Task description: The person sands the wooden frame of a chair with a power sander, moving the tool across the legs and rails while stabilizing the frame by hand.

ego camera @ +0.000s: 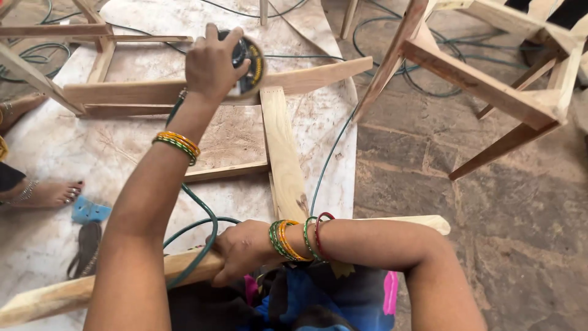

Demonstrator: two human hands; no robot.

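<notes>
My left hand [211, 64] is wrapped tight around the body of a small angle grinder [245, 66], its disc set against the far rail [184, 92] of the wooden frame lying on the floor sheet [55, 147]. My right hand [242, 250] crosses under that arm, its grip pressed shut over the near rail [73, 291] at my lap to keep the frame from sliding. The grinder's green cord [202, 214] loops back beneath my left forearm and over that near rail, just beside my right knuckles — if it drifts toward the disc, I judge it could be nicked. My bangles [177, 144] hang loose near the tool, and a bare foot [52, 193] rests close by on the left — a kick of the disc off the grain could swing the grinder that way.
</notes>
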